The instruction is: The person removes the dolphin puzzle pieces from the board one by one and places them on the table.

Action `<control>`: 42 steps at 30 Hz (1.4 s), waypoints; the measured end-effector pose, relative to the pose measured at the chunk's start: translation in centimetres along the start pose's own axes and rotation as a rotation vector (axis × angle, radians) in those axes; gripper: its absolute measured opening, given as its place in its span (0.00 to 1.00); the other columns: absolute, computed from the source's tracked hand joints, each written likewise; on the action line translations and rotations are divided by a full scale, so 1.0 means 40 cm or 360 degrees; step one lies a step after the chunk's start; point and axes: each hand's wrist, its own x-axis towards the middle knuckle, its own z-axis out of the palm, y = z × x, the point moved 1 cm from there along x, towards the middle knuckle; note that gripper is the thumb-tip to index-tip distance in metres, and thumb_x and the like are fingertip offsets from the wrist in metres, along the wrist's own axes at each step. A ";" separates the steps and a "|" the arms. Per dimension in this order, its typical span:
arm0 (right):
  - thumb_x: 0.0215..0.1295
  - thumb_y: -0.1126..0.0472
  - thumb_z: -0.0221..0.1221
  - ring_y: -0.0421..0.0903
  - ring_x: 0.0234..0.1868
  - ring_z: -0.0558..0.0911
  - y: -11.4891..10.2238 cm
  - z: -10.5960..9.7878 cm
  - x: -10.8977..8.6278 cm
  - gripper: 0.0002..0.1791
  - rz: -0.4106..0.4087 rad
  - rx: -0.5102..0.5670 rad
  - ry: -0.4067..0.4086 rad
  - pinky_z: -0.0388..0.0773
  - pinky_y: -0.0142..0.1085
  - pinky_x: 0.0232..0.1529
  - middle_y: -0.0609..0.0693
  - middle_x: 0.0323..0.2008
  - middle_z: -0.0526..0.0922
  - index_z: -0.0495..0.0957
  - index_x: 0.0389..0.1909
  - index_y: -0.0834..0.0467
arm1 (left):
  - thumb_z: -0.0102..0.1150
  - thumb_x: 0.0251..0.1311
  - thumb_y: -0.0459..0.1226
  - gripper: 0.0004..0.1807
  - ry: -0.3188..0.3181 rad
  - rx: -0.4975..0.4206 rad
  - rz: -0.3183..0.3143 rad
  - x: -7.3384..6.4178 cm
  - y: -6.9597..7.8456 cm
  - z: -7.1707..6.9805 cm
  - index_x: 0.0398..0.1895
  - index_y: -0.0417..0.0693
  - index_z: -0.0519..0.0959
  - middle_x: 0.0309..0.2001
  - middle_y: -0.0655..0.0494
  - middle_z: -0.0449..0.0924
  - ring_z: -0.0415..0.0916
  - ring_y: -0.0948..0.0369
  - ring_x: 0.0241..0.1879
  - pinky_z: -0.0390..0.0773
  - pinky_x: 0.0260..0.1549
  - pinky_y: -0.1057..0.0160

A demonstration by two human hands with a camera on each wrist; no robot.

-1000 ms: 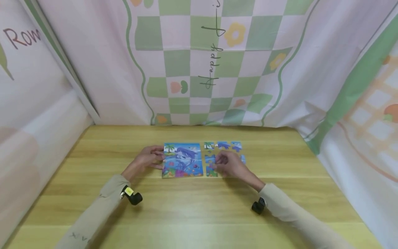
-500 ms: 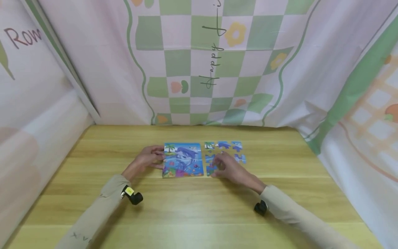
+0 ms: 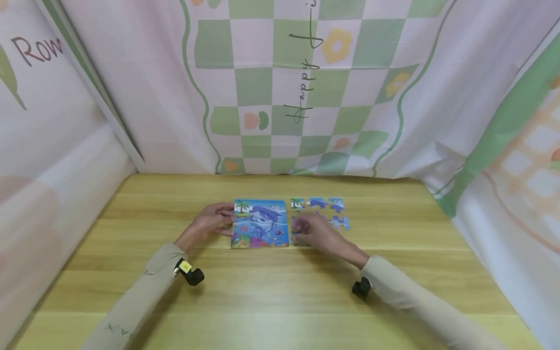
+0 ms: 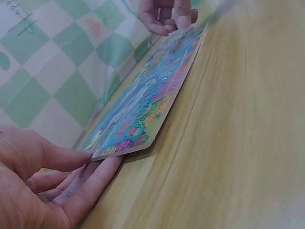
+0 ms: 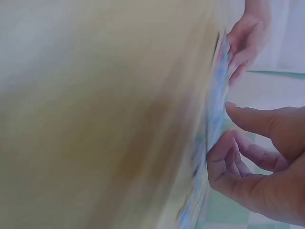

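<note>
A flat dolphin picture board (image 3: 261, 223) lies on the table, showing a palm tree and sea plants. My left hand (image 3: 212, 219) pinches its left edge; in the left wrist view the thumb (image 4: 66, 156) lies at the top face and the fingers (image 4: 93, 188) reach under the corner. Just right of the board, jigsaw pieces (image 3: 318, 203) with the same picture lie in loose rows. Over the lower-left pieces is my right hand (image 3: 321, 235), covering part of them. Its thumb (image 5: 255, 119) and bent index finger (image 5: 220, 155) stand apart in the right wrist view, with nothing visible between them.
The wooden table (image 3: 271, 296) runs back to a green-and-white checked cloth (image 3: 293, 87). Printed cloth walls (image 3: 65, 116) close in both sides. One puzzle piece (image 3: 340, 222) lies at the right of the layout, beyond the right hand.
My right hand has shifted slightly left over the lower-left jigsaw pieces and now hides more of them. The left hand stays at the board's edge. The head view has turned a little.
</note>
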 end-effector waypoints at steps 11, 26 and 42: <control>0.64 0.63 0.72 0.46 0.41 0.81 -0.089 0.043 0.099 0.20 0.0010 -0.0059 -0.0268 0.86 0.29 0.39 0.61 0.49 0.81 0.78 0.53 0.66 | 0.53 0.73 0.23 0.31 -0.0027 -0.0004 0.0049 -0.005 0.001 0.000 0.77 0.27 0.59 0.61 0.31 0.73 0.80 0.51 0.50 0.93 0.44 0.57; 0.60 0.55 0.76 0.62 0.70 0.71 -0.103 0.124 0.132 0.35 0.0215 -0.0268 -0.0428 0.77 0.57 0.71 0.64 0.72 0.64 0.70 0.64 0.60 | 0.53 0.73 0.24 0.31 0.0009 -0.0037 0.0031 -0.001 -0.005 0.001 0.77 0.29 0.60 0.62 0.31 0.73 0.80 0.51 0.51 0.93 0.45 0.57; 0.57 0.60 0.78 0.55 0.59 0.77 -0.096 0.134 0.151 0.30 0.0170 -0.0269 -0.0382 0.82 0.50 0.65 0.59 0.58 0.73 0.72 0.55 0.60 | 0.53 0.73 0.24 0.31 0.0013 -0.0052 0.0032 -0.003 -0.008 0.002 0.77 0.30 0.61 0.59 0.35 0.74 0.80 0.53 0.49 0.93 0.44 0.59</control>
